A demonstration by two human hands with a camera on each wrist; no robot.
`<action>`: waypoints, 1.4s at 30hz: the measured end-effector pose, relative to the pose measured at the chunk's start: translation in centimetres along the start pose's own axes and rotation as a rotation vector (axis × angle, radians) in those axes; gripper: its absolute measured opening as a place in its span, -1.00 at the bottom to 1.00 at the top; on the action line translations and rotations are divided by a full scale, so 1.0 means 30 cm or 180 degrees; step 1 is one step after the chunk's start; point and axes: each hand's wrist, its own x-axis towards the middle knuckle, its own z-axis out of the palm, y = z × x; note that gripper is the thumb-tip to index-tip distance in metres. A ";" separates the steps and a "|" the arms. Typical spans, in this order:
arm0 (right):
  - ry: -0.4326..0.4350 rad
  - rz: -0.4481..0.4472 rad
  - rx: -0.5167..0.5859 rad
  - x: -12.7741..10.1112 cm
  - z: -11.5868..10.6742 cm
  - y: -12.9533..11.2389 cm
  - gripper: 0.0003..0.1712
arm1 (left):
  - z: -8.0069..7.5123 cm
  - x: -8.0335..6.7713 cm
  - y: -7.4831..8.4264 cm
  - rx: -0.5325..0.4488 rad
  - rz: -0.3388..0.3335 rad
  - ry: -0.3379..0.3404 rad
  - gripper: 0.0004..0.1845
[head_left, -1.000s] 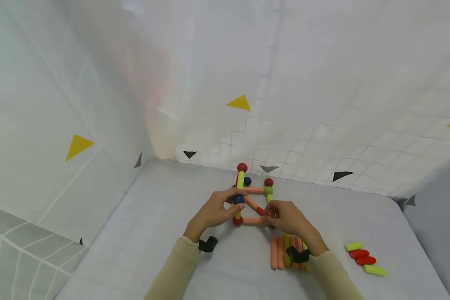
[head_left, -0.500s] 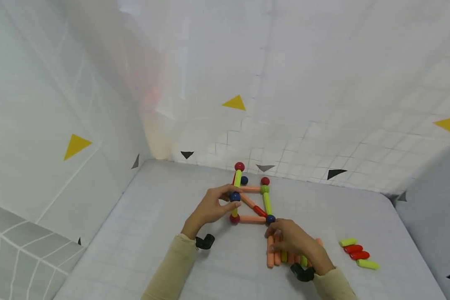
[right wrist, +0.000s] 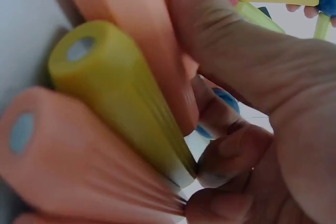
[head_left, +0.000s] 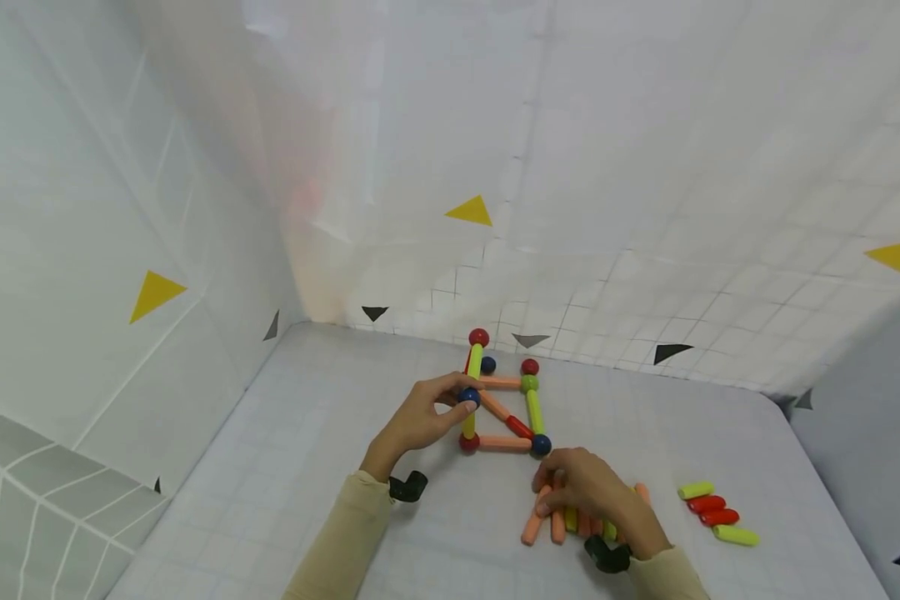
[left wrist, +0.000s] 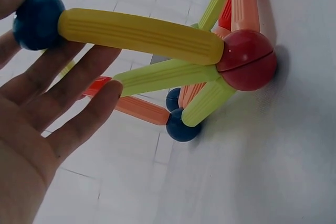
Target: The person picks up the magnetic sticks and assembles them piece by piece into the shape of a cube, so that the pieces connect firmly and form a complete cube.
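Note:
A frame of rods and balls (head_left: 504, 412) stands on the white table (head_left: 307, 467), topped by a red ball (head_left: 478, 337). My left hand (head_left: 450, 400) pinches its blue ball (head_left: 468, 397) between thumb and fingers. The left wrist view shows that blue ball (left wrist: 39, 20) on a yellow rod (left wrist: 139, 34) that ends at a red ball (left wrist: 247, 59). My right hand (head_left: 551, 492) lies over a pile of loose rods (head_left: 562, 525) in front of the frame. In the right wrist view its fingers (right wrist: 220, 61) curl over an orange rod (right wrist: 131, 3) beside a yellow rod (right wrist: 121, 93).
Several short yellow and red pieces (head_left: 712, 512) lie in a row at the right of the table. White walls with yellow and black triangles close in the back and left. The table's right edge runs near the short pieces.
My right hand drew back from the frame's front right corner, where a blue ball now shows, down onto the rod pile. One orange rod now lies askew. The left hand kept its hold.

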 end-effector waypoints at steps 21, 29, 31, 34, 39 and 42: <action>0.1462 -0.0290 0.0589 -0.054 -0.101 -0.015 -0.79 | -0.004 -0.005 -0.005 -0.0071 -0.0003 0.0029 -0.69; 0.2062 -0.0256 0.0953 -0.020 -0.099 -0.017 -0.70 | 0.001 -0.007 -0.007 -0.0083 -0.0075 -0.0005 -0.68; 0.2119 -0.0271 0.1035 -0.007 -0.093 -0.030 -0.69 | 0.001 -0.006 -0.007 -0.0079 -0.0093 0.0003 -0.68; 0.2188 -0.0408 0.1113 0.013 -0.084 -0.056 -0.69 | 0.000 -0.005 -0.008 -0.0069 -0.0093 0.0015 -0.68; 0.2274 -0.0722 0.1351 0.041 -0.072 -0.107 -0.73 | -0.002 -0.003 -0.002 -0.0085 -0.0073 0.0013 -0.69; 0.2260 -0.0776 0.1453 0.050 -0.069 -0.134 -0.73 | -0.003 -0.002 0.001 -0.0072 -0.0078 0.0008 -0.68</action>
